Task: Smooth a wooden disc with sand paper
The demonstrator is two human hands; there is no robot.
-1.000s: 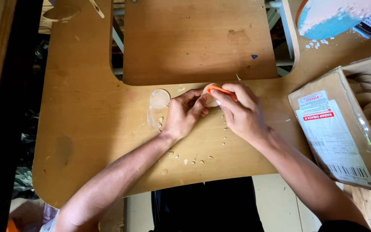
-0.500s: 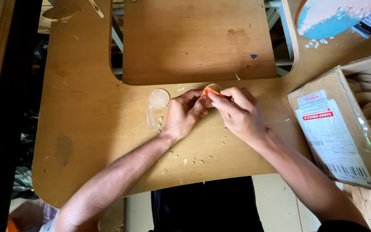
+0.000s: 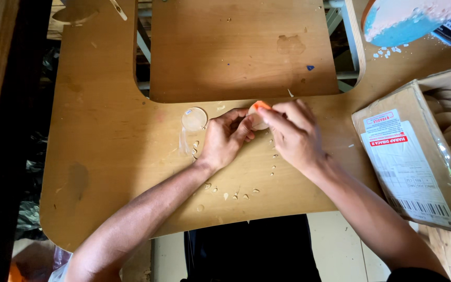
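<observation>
My left hand (image 3: 226, 139) presses down on a small pale round disc (image 3: 257, 123) on the wooden table (image 3: 110, 141), fingers curled over its near edge. My right hand (image 3: 294, 133) grips an orange-handled tool (image 3: 260, 106) with its tip against the same disc. Most of the disc and the tool are hidden under my fingers. A second round, clear-looking disc (image 3: 194, 118) lies flat just left of my left hand. Small pale chips (image 3: 238, 195) are scattered on the table near my wrists.
An open cardboard box (image 3: 418, 156) holding several round wooden discs stands at the right. A raised wooden panel (image 3: 241, 47) fills the table's cut-out behind my hands. A blue-and-white round board (image 3: 408, 21) lies at the far right corner.
The orange tool has shifted slightly left across the disc, and my right hand has followed it. My left hand stays in place.
</observation>
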